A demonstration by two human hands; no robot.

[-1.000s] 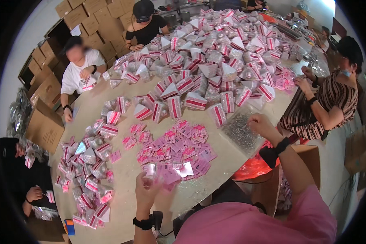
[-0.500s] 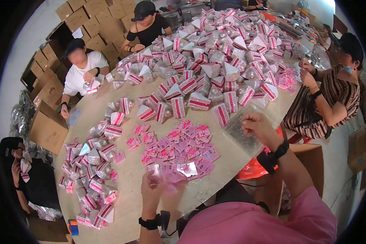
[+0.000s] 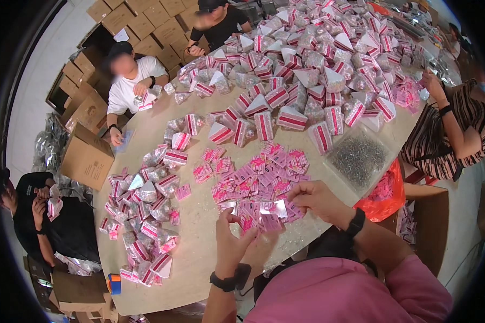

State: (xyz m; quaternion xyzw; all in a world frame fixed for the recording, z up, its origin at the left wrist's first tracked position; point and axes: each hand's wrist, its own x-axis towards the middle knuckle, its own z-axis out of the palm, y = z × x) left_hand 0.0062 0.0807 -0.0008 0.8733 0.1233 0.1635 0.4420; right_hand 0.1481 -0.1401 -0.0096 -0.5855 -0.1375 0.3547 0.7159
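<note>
Over the near edge of a pile of pink printed cards (image 3: 253, 183), my left hand (image 3: 233, 242) is held with its thumb and forefinger curved apart. Pink cards show through the gap between them, and I see nothing gripped there. My right hand (image 3: 323, 204) is at the right side of the same pile, thumb and forefinger pinched together. Whatever is in that pinch is too small to make out. Beside the cards lie two silvery pieces, one of them a shiny square (image 3: 273, 208) between my hands. To the right, a clear shallow tray (image 3: 337, 175) holds many thin dark metal bits.
A large heap of clear-bagged, pink-and-white wedge-shaped packs (image 3: 291, 118) covers the far table. A smaller heap (image 3: 145, 210) lies left. A red plastic bag (image 3: 388, 196) hangs near an open carton (image 3: 425, 226). A blue-orange tape dispenser (image 3: 113, 283) sits at the left edge. Several people work around.
My right hand has come from over the metal-bit tray leftward to the card pile, uncovering the tray. My left hand's fingers have spread a little. The whole view has shifted.
</note>
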